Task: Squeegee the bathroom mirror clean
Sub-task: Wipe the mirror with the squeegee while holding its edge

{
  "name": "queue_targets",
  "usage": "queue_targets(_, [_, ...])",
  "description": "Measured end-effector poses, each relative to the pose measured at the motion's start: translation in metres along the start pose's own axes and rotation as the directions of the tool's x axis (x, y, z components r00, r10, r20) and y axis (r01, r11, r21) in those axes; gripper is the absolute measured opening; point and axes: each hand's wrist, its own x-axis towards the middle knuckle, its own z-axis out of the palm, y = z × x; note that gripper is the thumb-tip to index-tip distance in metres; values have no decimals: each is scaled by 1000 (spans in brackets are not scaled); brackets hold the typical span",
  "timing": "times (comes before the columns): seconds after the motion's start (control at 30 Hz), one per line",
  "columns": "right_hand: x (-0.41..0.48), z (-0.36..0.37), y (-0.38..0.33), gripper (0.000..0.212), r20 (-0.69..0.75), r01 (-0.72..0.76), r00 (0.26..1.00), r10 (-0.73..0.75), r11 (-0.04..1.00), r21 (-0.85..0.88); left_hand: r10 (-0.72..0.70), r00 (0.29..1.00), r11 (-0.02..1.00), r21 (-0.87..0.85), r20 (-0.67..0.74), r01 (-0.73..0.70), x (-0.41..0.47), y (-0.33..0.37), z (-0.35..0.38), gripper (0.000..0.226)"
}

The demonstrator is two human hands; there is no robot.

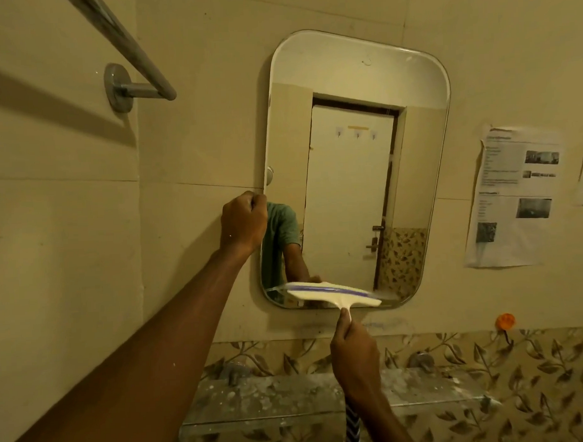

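Observation:
A rounded rectangular mirror (351,86) hangs on the beige tiled wall and reflects a white door. My left hand (243,222) is closed around the mirror's left edge, about halfway down. My right hand (353,354) grips the thin handle of a white squeegee (332,295) with a purple blade strip. The squeegee's blade lies almost level against the glass close to the mirror's bottom edge. A thin wet streak trails to the left of the blade.
A metal towel bar (135,57) juts from the wall at the upper left. A dusty glass shelf (276,403) sits below the mirror. Printed paper sheets (514,196) are stuck to the wall on the right, above an orange hook (505,321).

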Motion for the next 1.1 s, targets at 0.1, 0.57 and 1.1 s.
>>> queue_targets(0.1, [12, -8, -12, 48, -44, 57, 998, -55, 998, 34, -1, 1000, 1000, -12, 3, 1, -1, 1, -2, 33])
queue_targets(0.57, [14, -1, -20, 38, 136, 203, 967, -216, 974, 99, -8, 999, 996, -88, 52, 12, -16, -16, -5, 31])
queue_targets(1.1, [45, -12, 26, 50, 433, 648, 751, -499, 684, -336, -87, 986, 994, -45, 142, 95, -41, -32, -7, 37])
